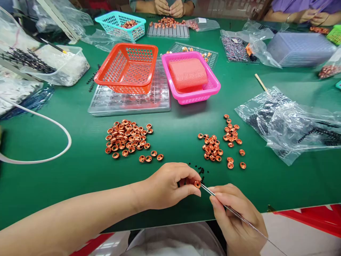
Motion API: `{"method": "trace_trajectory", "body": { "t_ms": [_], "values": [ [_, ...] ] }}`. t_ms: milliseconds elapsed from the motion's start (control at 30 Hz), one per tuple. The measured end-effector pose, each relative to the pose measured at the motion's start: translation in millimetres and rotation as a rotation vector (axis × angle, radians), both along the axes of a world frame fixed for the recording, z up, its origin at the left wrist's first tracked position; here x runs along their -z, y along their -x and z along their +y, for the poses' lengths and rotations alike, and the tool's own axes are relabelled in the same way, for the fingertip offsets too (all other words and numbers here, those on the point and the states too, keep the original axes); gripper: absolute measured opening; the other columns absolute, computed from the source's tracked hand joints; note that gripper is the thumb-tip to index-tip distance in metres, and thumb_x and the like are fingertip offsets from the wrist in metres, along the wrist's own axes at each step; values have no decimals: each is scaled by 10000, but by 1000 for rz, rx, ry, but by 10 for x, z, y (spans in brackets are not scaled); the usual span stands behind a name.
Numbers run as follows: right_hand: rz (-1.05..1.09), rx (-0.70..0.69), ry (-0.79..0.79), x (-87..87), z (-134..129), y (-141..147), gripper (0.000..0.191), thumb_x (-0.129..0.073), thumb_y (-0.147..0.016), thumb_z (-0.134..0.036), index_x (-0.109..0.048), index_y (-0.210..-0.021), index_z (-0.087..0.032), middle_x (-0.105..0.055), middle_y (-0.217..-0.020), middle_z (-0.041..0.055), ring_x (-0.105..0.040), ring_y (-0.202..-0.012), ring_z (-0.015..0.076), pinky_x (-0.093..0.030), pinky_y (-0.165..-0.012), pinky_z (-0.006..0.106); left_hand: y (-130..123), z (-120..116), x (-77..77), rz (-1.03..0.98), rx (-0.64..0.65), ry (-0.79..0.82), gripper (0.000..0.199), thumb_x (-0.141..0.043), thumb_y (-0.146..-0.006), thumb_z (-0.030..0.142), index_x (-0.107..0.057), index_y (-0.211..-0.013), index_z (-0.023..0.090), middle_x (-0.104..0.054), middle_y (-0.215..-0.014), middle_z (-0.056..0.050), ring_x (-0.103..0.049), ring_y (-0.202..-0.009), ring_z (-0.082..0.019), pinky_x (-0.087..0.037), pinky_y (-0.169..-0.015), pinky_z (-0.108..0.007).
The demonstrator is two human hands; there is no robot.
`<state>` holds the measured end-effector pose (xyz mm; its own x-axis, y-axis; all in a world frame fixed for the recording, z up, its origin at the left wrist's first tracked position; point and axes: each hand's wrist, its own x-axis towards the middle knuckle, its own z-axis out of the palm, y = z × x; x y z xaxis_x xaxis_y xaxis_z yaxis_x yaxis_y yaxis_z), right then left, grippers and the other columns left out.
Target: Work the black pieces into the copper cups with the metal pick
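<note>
Between the thumb and fingers of my left hand (174,185) is a small copper-coloured cup (197,184) with a hole in it. My right hand (237,213) grips thin metal tweezers (234,212), their tip at the cup's right edge. Tiny black pieces (201,170) lie scattered on the table just beyond my fingers. Past my left hand spreads a large pile of similar copper cups (126,138). A smaller group of cups (212,147) lies ahead of my right hand, with more loose cups (231,133) beside it.
A red basket (126,87) rests on clear plastic trays (128,103). Beside it, a pink basket (191,97) holds pink foam (188,73). Plastic bags (287,121) with black pieces lie right. A white cable (53,121) loops at left. Two people's hands (169,8) work across the green table (66,177).
</note>
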<state>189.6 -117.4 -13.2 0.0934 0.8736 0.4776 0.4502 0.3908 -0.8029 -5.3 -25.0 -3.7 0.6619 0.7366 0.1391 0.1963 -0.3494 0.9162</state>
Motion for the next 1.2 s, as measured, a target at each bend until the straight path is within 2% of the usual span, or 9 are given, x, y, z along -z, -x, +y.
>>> {"method": "trace_trajectory", "body": {
  "t_ms": [667, 933, 1200],
  "values": [
    [-52, -102, 13, 31, -4, -50, 326, -675, -817, 46, -654, -1065, -165, -754, -967, 57, -710, -856, 148, -578, -728, 297, -8, -2, 15, -37, 22, -31, 103, -764, -859, 167, -712, -916, 98, -707, -732, -25, -600, -634, -97, -474, -601, -149],
    [-90, -74, 5, 27, -11, -44, 323, -678, -810, 41, -653, -1044, -178, -753, -931, 47, -710, -831, 152, -580, -733, 304, -20, -6, -23, -37, 13, -47, 75, -745, -855, 134, -713, -903, 85, -698, -703, -30, -599, -621, -100, -478, -575, -147],
    [-107, -106, 2, 28, 15, -41, 343, -675, -814, 43, -641, -1076, -176, -750, -945, 60, -709, -835, 156, -580, -721, 310, -16, -20, -25, -15, 6, -51, 52, -724, -840, 111, -710, -890, 101, -680, -703, -23, -600, -613, -98, -481, -559, -149]
  ]
}}
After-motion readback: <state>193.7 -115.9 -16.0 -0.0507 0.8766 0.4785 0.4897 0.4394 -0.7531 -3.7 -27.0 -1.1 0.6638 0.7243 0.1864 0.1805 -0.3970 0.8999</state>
